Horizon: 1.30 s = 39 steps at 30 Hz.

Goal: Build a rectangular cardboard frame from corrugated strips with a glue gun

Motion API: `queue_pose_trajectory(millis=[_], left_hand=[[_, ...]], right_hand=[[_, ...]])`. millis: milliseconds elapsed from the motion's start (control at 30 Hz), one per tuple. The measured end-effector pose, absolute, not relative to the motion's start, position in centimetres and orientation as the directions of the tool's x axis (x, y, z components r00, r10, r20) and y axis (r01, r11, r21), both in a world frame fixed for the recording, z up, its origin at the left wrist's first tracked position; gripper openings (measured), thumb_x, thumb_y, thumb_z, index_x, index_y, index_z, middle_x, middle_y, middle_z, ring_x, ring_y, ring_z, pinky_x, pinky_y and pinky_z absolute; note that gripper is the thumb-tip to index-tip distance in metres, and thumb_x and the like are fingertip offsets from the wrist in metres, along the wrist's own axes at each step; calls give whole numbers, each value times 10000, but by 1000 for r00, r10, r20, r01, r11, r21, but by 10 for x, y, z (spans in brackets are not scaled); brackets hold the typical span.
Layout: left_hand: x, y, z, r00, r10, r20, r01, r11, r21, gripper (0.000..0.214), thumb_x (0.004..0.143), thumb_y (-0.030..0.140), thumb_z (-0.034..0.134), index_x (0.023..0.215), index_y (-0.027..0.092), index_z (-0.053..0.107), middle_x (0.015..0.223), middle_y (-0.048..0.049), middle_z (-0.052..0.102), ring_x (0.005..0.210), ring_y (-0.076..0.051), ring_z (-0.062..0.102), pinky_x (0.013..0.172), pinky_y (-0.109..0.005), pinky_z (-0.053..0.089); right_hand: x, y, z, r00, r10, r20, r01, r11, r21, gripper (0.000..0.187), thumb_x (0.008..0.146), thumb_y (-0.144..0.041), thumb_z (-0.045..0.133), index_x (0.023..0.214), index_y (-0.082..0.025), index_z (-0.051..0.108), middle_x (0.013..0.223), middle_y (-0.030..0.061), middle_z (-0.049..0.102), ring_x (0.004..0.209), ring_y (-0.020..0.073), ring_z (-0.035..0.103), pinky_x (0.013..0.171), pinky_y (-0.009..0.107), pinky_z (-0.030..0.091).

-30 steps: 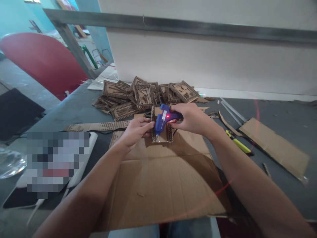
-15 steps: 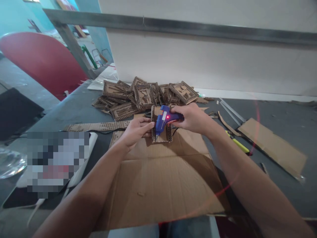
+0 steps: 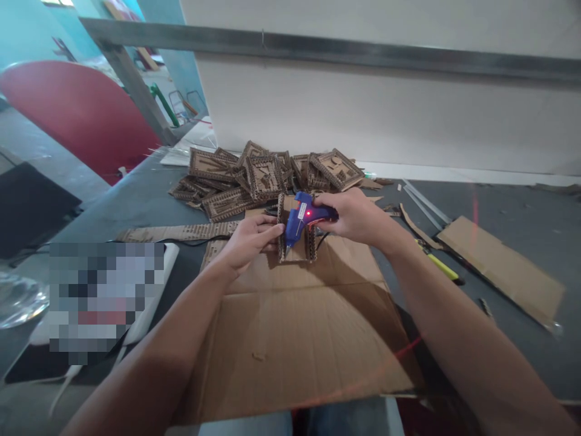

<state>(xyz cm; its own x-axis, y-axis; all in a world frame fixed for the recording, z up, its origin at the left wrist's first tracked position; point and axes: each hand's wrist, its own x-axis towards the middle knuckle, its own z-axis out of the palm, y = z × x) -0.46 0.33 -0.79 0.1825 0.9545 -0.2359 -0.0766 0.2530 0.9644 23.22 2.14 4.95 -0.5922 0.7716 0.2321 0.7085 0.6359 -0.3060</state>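
Observation:
A blue hot glue gun (image 3: 297, 221) with a lit red light is gripped in my right hand (image 3: 351, 218). Its nozzle points down toward the inner left side of a small cardboard frame (image 3: 311, 245) with corrugated raised edges. My left hand (image 3: 254, 239) pinches that frame by its left edge, thumb on top. Whether the nozzle tip touches the cardboard is too small to tell. Beneath both hands lies a large flat cardboard sheet (image 3: 299, 339), with a tiny scrap (image 3: 258, 356) on it.
Behind the hands is a pile of similar cardboard frames (image 3: 263, 175). A yellow cutter (image 3: 442, 266), a cardboard piece (image 3: 502, 269) and clear glue sticks (image 3: 422, 203) lie to the right. On the left are a corrugated strip (image 3: 177, 231), a cable and a blurred-out device (image 3: 106, 297).
Almost nothing differs. The glue gun and both hands stay in place over the cardboard frame, with only a very slight shift.

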Motion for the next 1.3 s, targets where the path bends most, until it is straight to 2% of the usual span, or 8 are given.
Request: queue_pose_trajectory(millis=[433,833,1300], left_hand=[[-6,5,-12,194,952,-238,-81,258,963,449,703,335,901,1000,108,651,796,-54,767,633,-90,688,546,-149,539],[-7,6,-13,211,945,-251,-69,271,960,476,691,350,910,1014,122,645,793,-50,776,648,-105,704,566,-168,557],[-8,6,-12,230,944,-235,-58,254,965,475,678,367,915,989,130,645,799,-39,765,636,-97,688,545,-166,536]], right_hand=[[238,28,43,-582,752,309,703,656,-275,199,852,-190,696,1038,-125,720,801,62,740,644,160,593,629,258,363],[241,30,41,-543,771,333,736,628,-253,222,847,-205,740,1058,-138,727,851,75,762,683,181,634,644,272,393],[244,33,39,-511,764,394,751,620,-229,219,837,-209,753,1040,-130,733,792,70,748,653,188,626,629,286,384]])
